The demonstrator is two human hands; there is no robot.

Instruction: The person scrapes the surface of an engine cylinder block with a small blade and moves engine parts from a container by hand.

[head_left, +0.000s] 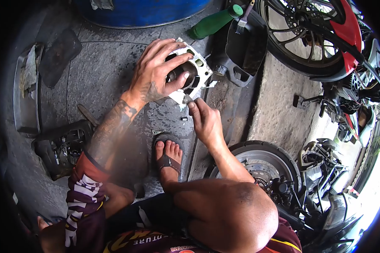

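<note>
A metal engine cylinder block with a round bore rests on the floor in front of me. My left hand is laid over it, fingers across its top face and thumb by the bore, steadying it. My right hand is closed in a pinch at the block's near corner. Between its thumb and finger is a small flat metal blade, its tip against the block's edge; most of it is hidden. Whitish scraps cling to the block's edge. A small metal pin lies on the floor below.
A blue drum and a green bottle stand beyond the block. A cut black container with a brush is at right, near motorcycle wheels. At left are a metal tray and a black toolbox.
</note>
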